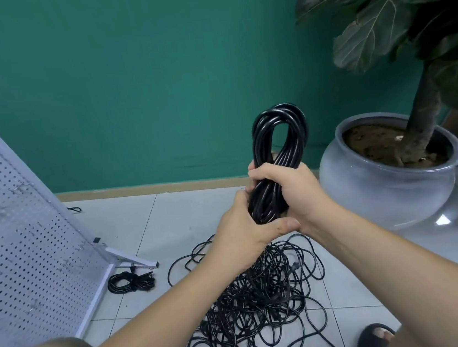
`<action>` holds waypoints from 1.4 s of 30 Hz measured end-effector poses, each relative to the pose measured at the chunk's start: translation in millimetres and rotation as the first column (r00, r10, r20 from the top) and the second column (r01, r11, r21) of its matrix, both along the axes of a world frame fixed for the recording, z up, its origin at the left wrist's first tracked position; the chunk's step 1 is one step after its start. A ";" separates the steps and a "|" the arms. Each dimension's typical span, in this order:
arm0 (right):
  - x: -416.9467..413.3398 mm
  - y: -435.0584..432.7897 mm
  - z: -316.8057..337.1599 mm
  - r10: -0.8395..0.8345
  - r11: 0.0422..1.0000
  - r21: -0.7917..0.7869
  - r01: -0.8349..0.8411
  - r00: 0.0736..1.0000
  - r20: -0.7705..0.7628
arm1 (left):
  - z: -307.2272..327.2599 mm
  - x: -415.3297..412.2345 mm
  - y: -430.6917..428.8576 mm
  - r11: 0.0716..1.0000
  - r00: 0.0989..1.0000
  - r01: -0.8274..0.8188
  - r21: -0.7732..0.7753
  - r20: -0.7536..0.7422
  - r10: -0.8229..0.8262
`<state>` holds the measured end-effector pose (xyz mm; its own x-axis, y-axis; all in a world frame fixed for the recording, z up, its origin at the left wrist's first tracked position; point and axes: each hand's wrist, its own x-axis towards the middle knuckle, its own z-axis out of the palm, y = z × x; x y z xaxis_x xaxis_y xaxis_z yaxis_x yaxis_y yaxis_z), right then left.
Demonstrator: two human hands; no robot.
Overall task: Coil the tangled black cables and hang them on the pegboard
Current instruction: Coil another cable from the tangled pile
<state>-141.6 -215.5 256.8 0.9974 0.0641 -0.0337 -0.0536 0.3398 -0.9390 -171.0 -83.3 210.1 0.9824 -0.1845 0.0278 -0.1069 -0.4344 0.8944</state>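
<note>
Head view:
Coiled cable: a bundle of black cable (260, 143), held upright in the air in front of the green wall (153, 81), its top loop standing above the hands.
Right hand (291, 188): fingers wrapped round the middle of the bundle.
Left hand (242, 236): just below the right, fingers curled round the bundle's lower end, thumb lying out to the right.
Tangled cables (253, 308): a loose black heap on the tiled floor (170, 218), directly beneath the hands.
Small coil (131, 282): a tied black coil on the floor beside the pegboard's foot.
Pegboard (12, 228): white and perforated, standing at the left; none of the cables seen hangs on it.
Plant pot (383, 194): grey and round, at the right, holding a broad-leaved plant (372, 31).
Sandalled foot (370, 334): at the lower right edge.
</note>
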 end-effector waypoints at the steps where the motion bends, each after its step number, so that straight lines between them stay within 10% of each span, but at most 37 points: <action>1: 1.1 0.3 -0.1 -0.002 0.999 0.034 0.003 1.000 -0.024 | 1.2 0.2 0.5 0.999 0.999 -0.026 0.019 0.022 0.026; 9: 15.2 -13.3 4.0 -0.082 0.994 0.068 0.086 0.995 -0.064 | -6.5 5.3 15.5 0.972 0.971 0.234 -0.017 -0.041 -0.235; 28: 6.4 -11.0 -8.2 -0.199 0.965 -0.182 0.190 0.980 -0.032 | -17.5 -13.3 4.6 0.761 0.957 0.177 0.624 0.071 -0.280; 33: 29.3 -36.7 -7.0 -0.306 0.826 -0.453 0.334 0.942 0.137 | -1.3 -34.4 1.8 0.643 0.931 0.191 0.742 0.070 -0.358; 38: 36.2 -50.4 -16.0 -0.163 0.501 -0.805 0.319 0.948 0.274 | 50.0 -40.2 26.0 0.919 0.948 0.271 0.286 0.087 -0.307; 42: 11.5 -24.1 -29.7 0.183 0.486 -0.871 0.074 0.966 0.184 | 77.3 -19.7 43.5 0.988 0.969 0.145 0.052 0.195 -0.152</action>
<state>-130.1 -239.6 227.2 0.9764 0.1845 0.1122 0.2066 -0.6472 -0.7338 -190.7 -39.8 287.4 0.9195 -0.3326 0.2094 -0.3460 -0.4327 0.8325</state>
